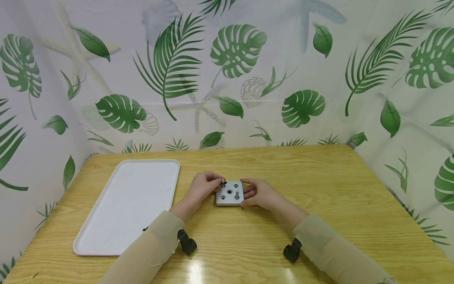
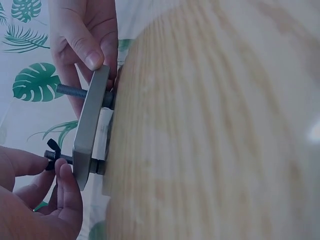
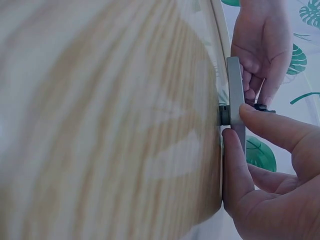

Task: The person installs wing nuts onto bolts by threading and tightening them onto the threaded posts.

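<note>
A square silver metal plate (image 1: 228, 202) with several holes stands slightly raised off the table on bolt heads. Two threaded bolts point up through it, one at the far left corner and a bare bolt (image 1: 237, 195) at the near right. My left hand (image 1: 203, 187) pinches a black wing nut (image 2: 54, 147) on the far left bolt's threads, between thumb and fingers. From the other side my right hand (image 1: 261, 193) grips the plate's right edge. In the right wrist view its thumb (image 3: 270, 125) lies on the upper face, a finger underneath.
A white rectangular tray (image 1: 131, 205) lies on the wooden table (image 1: 319, 177) to the left, partly behind my left sleeve. Leaf-patterned cloth (image 1: 248, 86) hangs along the table's back and sides. Each wrist carries a small black camera (image 1: 293, 251).
</note>
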The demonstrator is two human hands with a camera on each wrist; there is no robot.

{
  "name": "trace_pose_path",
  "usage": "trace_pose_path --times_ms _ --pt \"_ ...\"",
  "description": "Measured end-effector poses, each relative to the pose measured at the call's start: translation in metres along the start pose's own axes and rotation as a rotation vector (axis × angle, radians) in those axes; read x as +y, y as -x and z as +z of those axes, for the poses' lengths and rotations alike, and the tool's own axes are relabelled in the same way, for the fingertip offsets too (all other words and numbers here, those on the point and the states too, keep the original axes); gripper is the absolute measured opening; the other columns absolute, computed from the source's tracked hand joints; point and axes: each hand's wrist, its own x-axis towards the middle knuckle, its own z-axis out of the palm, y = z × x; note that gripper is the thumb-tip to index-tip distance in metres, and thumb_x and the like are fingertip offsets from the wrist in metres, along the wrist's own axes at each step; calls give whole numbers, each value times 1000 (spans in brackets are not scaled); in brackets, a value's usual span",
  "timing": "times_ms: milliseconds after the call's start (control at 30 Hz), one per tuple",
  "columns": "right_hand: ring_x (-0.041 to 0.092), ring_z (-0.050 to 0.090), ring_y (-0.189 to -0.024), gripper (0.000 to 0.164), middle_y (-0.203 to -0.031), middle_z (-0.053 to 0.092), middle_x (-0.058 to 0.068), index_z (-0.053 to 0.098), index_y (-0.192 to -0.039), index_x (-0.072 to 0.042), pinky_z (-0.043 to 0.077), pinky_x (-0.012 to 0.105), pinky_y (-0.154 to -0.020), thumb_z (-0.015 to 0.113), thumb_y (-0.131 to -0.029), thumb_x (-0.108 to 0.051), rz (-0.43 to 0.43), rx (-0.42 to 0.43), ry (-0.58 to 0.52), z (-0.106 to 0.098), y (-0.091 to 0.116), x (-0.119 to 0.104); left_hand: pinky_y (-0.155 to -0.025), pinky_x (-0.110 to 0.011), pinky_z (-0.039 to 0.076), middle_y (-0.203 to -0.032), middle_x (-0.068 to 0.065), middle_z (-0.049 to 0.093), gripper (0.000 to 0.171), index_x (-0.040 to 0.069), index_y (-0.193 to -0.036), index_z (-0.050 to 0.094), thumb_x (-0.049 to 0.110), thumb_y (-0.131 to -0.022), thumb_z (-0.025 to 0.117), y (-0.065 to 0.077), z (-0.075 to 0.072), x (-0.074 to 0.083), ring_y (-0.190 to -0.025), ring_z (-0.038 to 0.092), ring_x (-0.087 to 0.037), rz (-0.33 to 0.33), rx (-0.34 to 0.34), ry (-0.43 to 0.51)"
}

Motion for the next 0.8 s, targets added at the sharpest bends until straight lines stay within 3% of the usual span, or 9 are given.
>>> trace_pose_path --times_ms 200,467,800 --pt "29 70 -113 85 -133 64 24 42 -160 0 58 27 -85 84 -87 2 4 3 1 -1 0 0 -75 -20 57 -106 -11 75 22 -2 -113 78 14 -106 65 1 1 1 -82 63 -9 -11 -4 -22" --pt "30 70 -113 83 -132 64 24 43 -160 1 58 28 -86 84 -87 1 -4 5 25 0 -1 1 -71 -23 51 -99 -7 71 18 4 -107 77 21 -101 75 1 2 1 -82 60 -13 30 -15 -158" --pt "29 70 -113 84 -133 65 25 43 -159 2 59 29 -88 84 -87 2 -7 12 20 1 -1 0 -72 -23 54 -101 -9 72 18 2 -113 76 13 -100 72 1 1 1 -81 61 -12 39 -16 -116"
